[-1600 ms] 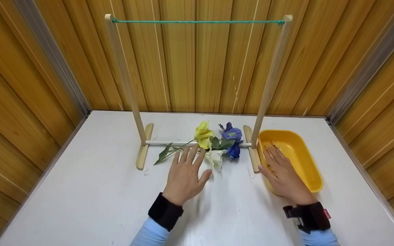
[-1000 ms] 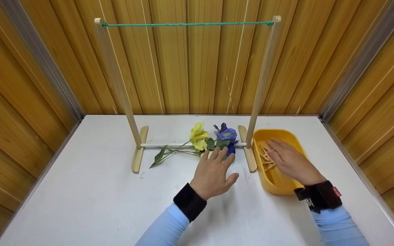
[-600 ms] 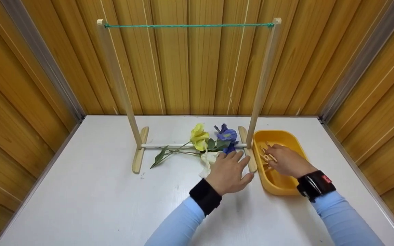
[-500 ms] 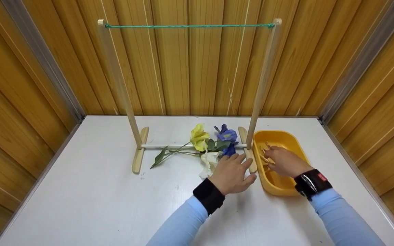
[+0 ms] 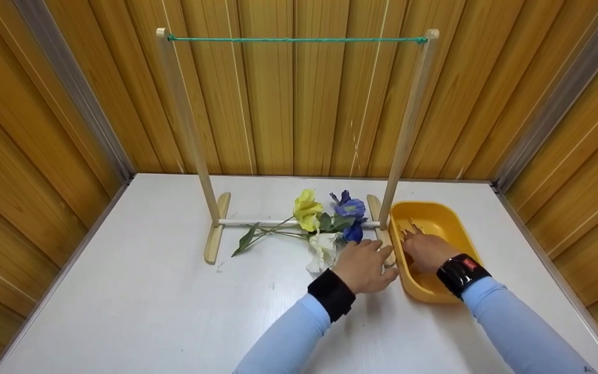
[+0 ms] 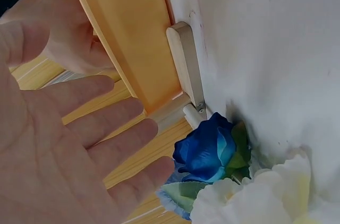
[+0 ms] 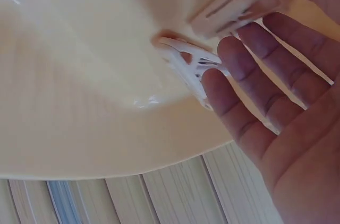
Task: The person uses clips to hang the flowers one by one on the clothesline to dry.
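My left hand [image 5: 364, 267] hovers palm down between the flowers and the yellow basin [image 5: 449, 226], fingers extended and holding nothing. Just past its fingertips, in the left wrist view, are a blue flower [image 6: 204, 149] and a white flower [image 6: 255, 200]. My right hand [image 5: 429, 252] reaches down into the basin. There its fairly straight fingers touch or nearly touch a white clothespin [image 7: 183, 70]. Close to the thumb and index finger lies a pinkish clothespin [image 7: 226, 9]; no firm grip on it is visible. Other clothespins lie partly hidden under the hand.
A wooden stand [image 5: 190, 124] with a green cord [image 5: 294, 40] across its top rises at the back of the white table [image 5: 164, 301]. Yellow [image 5: 308, 210] and purple [image 5: 350, 208] flowers lie by its bottom rod. Wood-patterned walls enclose the table.
The left hand has moved right from over the flowers toward the basin. The right hand has reached down to the clothespins and shifted among them. The flowers stay put.
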The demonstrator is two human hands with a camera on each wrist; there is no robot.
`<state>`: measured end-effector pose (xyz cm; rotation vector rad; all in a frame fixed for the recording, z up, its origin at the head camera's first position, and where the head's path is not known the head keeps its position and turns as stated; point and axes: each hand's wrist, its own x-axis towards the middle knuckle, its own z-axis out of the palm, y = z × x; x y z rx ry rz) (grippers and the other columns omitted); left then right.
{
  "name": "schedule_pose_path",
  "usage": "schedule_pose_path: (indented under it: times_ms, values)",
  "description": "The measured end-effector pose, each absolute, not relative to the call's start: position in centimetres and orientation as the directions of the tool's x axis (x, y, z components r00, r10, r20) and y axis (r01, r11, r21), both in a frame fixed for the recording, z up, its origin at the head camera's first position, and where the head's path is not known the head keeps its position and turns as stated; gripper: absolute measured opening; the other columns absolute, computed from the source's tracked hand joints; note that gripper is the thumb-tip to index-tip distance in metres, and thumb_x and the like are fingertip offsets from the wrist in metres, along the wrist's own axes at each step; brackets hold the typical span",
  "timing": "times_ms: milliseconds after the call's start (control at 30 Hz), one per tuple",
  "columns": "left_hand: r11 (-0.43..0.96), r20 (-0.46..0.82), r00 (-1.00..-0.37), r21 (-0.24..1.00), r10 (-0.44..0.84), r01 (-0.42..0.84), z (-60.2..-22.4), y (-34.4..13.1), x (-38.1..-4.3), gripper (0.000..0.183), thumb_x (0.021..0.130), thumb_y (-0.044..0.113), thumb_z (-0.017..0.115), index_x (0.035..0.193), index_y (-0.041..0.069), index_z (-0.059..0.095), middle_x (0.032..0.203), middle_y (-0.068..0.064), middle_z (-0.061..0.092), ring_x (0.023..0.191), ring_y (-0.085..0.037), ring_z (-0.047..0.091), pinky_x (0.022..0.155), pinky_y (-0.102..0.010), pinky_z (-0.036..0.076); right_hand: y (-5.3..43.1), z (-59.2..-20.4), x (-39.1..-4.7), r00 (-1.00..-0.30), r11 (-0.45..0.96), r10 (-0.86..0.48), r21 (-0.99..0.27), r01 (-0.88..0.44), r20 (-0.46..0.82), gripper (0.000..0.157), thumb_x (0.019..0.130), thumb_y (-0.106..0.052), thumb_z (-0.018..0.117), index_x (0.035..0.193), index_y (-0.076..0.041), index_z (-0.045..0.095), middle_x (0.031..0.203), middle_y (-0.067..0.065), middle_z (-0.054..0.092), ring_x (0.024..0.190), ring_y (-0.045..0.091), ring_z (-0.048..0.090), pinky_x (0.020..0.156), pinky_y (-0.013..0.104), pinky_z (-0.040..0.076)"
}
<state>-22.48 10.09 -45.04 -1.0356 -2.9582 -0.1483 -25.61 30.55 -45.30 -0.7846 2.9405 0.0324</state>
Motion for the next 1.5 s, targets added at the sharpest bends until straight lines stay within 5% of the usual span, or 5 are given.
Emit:
schedule_pose_path:
  times_ms: [433, 800, 1000, 1167, 1500]
  values:
    - [0.789, 0.046, -0.791, 0.060, 0.610, 0.612, -44.4, 9.7, -22.4, 0.057, 0.106, 0.055, 0.042, 0.154, 0.026, 0.050, 0.155, 0.002, 0.052, 0.139, -0.018, 0.052, 0.114, -0.039, 0.042, 30.7, -45.4, -26.1, -0.874, 0.878, -0.472, 0.028, -0.478, -0.113, 0.017, 0.080, -0.005, 0.086, 0.086, -0.003, 0.070, 0.074, 0.008, 0.066, 0.063, 0.021, 0.054, 0.070, 0.043, 0.059]
    - [0.789, 0.073, -0.792, 0.070, 0.607, 0.611, -44.5, 9.1, -22.4, 0.055, 0.106, 0.054, 0.041, 0.152, 0.025, 0.052, 0.151, 0.001, 0.056, 0.136, -0.019, 0.054, 0.110, -0.039, 0.046, 31.8, -42.8, -26.3, -0.894, 0.895, -0.445, 0.011, -0.445, 0.043, 0.027, 0.077, -0.014, 0.083, 0.089, 0.001, 0.066, 0.073, 0.008, 0.062, 0.061, 0.022, 0.057, 0.058, 0.043, 0.055]
    - [0.783, 0.086, -0.794, 0.131, 0.602, 0.608, -43.9, 8.2, -22.2, 0.057, 0.108, 0.053, 0.040, 0.154, 0.022, 0.051, 0.154, -0.002, 0.054, 0.140, -0.021, 0.051, 0.114, -0.041, 0.043, 30.3, -40.1, -25.4, -0.905, 0.906, -0.405, -0.079, -0.416, 0.128, 0.018, 0.083, -0.013, 0.077, 0.085, -0.003, 0.062, 0.069, 0.004, 0.056, 0.060, 0.017, 0.052, 0.055, 0.034, 0.047]
    - [0.773, 0.129, -0.792, 0.174, 0.597, 0.610, -43.1, 6.9, -21.8, 0.056, 0.108, 0.050, 0.041, 0.155, 0.019, 0.048, 0.155, -0.004, 0.052, 0.143, -0.021, 0.049, 0.116, -0.043, 0.041, 28.4, -39.3, -24.3, -0.837, 0.834, -0.436, -0.201, -0.514, 0.330, 0.012, 0.082, -0.006, 0.072, 0.089, -0.004, 0.062, 0.070, 0.000, 0.055, 0.060, 0.013, 0.048, 0.055, 0.028, 0.041]
    - [0.716, 0.293, -0.773, 0.295, 0.562, 0.632, -42.2, 3.4, -20.8, 0.055, 0.108, 0.041, 0.047, 0.151, 0.007, 0.052, 0.151, -0.012, 0.056, 0.140, -0.026, 0.053, 0.111, -0.047, 0.046, 24.8, -40.8, -22.1, -0.770, 0.685, -0.359, -0.412, -0.601, 0.527, 0.016, 0.082, 0.003, 0.074, 0.095, -0.004, 0.068, 0.083, 0.004, 0.065, 0.071, 0.016, 0.062, 0.064, 0.031, 0.059]
